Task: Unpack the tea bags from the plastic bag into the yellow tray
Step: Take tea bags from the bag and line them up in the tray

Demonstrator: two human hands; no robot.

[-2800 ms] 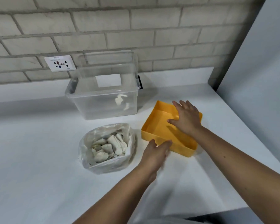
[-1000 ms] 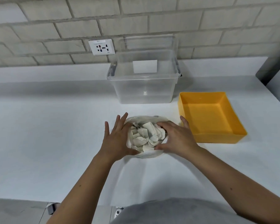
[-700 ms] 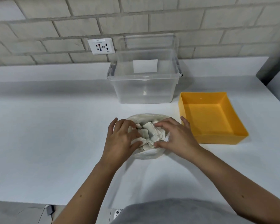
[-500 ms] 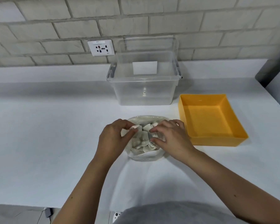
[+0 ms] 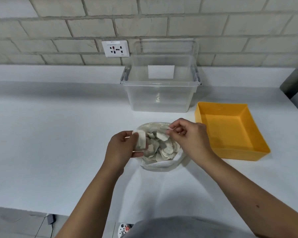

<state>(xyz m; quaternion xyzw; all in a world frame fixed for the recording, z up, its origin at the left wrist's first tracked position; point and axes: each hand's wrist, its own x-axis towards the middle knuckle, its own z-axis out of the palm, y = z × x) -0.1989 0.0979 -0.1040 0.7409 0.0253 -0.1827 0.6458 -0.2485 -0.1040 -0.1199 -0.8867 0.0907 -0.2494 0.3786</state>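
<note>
Both hands, left (image 5: 122,148) and right (image 5: 187,136), have just pinched tea bags (image 5: 159,146) up from the bag (image 5: 162,164); tray (image 5: 230,152) still empty.

- A kitchen-like or utility work area is suggested, though the kind of building cannot be told.
- A white countertop (image 5: 50,143) is set against a pale brick wall (image 5: 162,18).
- A wall socket (image 5: 115,48) is mounted just above the counter.
</note>
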